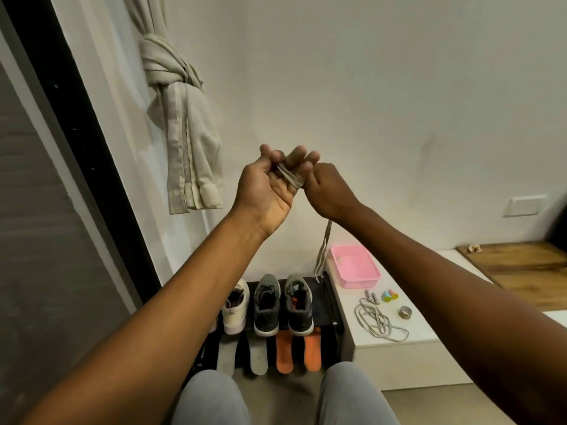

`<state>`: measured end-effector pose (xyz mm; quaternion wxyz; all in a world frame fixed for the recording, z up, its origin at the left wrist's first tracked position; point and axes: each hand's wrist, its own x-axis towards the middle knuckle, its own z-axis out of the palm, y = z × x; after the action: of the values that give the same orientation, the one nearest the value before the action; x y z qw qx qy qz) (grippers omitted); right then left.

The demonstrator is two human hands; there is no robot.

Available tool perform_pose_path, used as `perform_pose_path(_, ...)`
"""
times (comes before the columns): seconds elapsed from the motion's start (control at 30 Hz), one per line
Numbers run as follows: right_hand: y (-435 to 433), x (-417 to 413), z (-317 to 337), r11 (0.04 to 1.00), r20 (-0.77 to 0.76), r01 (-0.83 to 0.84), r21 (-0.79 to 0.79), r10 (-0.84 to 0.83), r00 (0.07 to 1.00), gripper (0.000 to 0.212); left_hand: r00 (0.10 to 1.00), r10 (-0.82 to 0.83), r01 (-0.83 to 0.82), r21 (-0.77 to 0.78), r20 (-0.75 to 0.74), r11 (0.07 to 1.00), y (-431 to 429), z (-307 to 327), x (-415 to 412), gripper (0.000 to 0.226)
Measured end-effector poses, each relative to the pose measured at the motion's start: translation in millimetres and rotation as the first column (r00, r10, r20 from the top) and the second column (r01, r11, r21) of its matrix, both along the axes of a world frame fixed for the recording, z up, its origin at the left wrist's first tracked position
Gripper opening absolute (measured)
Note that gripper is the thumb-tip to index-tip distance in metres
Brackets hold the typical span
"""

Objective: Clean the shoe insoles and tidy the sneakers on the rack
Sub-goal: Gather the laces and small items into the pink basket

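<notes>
A seated person raises both arms in front of a pale wall, working a grey shoelace [290, 178] between the hands. The left hand [265, 187] holds the lace looped around its curled fingers [299, 154], thumb pressed against it; the right hand [329, 191] grips the lace in a closed fist, and a loose end hangs down from it toward the shoe rack [333, 305].

On the rack below stand a white sneaker [234, 308] and a pair of grey sneakers [267, 305], heels toward the camera. Two grey insoles [258, 354] and two orange insoles [284, 352] lie just in front of the shoes.

To the right, a white bench [399, 342] carries a pink tray [362, 279], a second lace [376, 320] lying loose and a small roll of tape [405, 312]. A knotted curtain [184, 133] hangs at left.
</notes>
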<state>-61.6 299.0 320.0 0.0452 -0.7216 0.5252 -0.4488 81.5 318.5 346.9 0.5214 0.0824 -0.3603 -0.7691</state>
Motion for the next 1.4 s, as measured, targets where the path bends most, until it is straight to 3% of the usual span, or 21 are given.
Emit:
perform_pose_path(0.07,3.0,7.6,-2.7,1.000,0.000,-0.009,0.002,0.009,1.000,0.064,0.988,0.122,-0.122,0.012,-0.099,0.993,-9.8,1.0,-3.7,0.038)
perform_pose_path(0.13,5.1,11.6,-4.5,1.000,-0.010,-0.008,0.008,0.008,1.000,0.066,0.955,0.280,-0.281,0.003,-0.093,0.960,-20.6,0.6,-4.4,0.033)
perform_pose_path(0.2,6.7,12.4,-2.5,1.000,-0.079,0.008,0.005,-0.008,0.997,0.068,0.876,0.481,-0.472,-0.130,0.045,0.872,-28.3,-8.0,-4.5,0.031)
perform_pose_path(0.23,8.4,12.2,0.8,0.999,-0.162,0.038,-0.011,-0.039,0.986,0.068,0.773,0.613,-0.555,-0.291,0.166,0.779,-28.6,-13.8,-5.0,0.030)
perform_pose_path(0.3,11.7,10.3,9.1,0.990,-0.364,0.111,-0.086,-0.135,0.921,0.065,0.515,0.797,-0.498,-0.646,0.316,0.578,-24.6,-29.0,-7.1,0.031)
perform_pose_path(0.33,12.2,7.4,12.9,0.983,-0.435,0.131,-0.126,-0.174,0.884,0.065,0.439,0.825,-0.420,-0.730,0.355,0.538,-22.6,-34.9,-8.6,0.035)
perform_pose_path(0.47,10.5,-1.3,18.5,0.955,-0.531,0.174,-0.239,-0.279,0.800,0.077,0.298,0.814,-0.242,-0.786,0.498,0.569,-16.1,-40.7,-8.4,0.046)
perform_pose_path(0.53,8.4,-4.2,21.7,0.946,-0.520,0.192,-0.262,-0.306,0.797,0.084,0.319,0.742,-0.156,-0.739,0.590,0.655,-9.8,-40.2,-8.2,0.046)
perform_pose_path(0.7,5.7,-5.5,26.4,0.967,-0.332,0.152,-0.203,-0.214,0.919,0.064,0.686,0.283,-0.004,-0.386,0.670,0.922,-2.6,-27.8,-4.1,0.050)
perform_pose_path(0.8,2.4,-4.6,21.3,0.981,-0.163,0.140,-0.137,-0.162,0.973,0.066,0.851,0.076,0.031,-0.195,0.520,0.980,-1.9,-14.2,3.6,0.049)
perform_pose_path(0.93,2.4,1.9,4.8,0.986,-0.053,0.120,-0.116,-0.127,0.990,0.064,0.989,0.060,-0.059,-0.011,0.134,0.998,-1.0,-2.7,4.9,0.047)
perform_pose_path(1.03,5.8,16.7,-4.8,0.992,0.001,0.087,-0.088,-0.087,0.996,0.058,0.990,0.081,-0.078,0.025,-0.117,0.997,-4.1,-2.6,-3.9,0.036)
perform_pose_path(1.13,10.1,23.7,-7.6,0.994,0.050,0.070,-0.079,-0.066,0.997,0.062,0.961,0.220,-0.218,0.029,-0.169,0.975,-13.1,-3.8,-6.0,0.027)
perform_pose_path(1.27,14.5,24.4,-8.9,0.994,-0.065,0.072,-0.079,-0.077,0.995,0.067,0.901,0.434,-0.433,-0.128,-0.025,0.892,-20.3,-12.9,-7.8,0.030)
perform_pose_path(1.4,21.7,17.4,0.4,0.979,-0.325,0.142,-0.149,-0.184,0.927,0.060,0.647,0.726,-0.545,-0.525,0.233,0.654,-15.2,-27.8,-11.9,0.035)
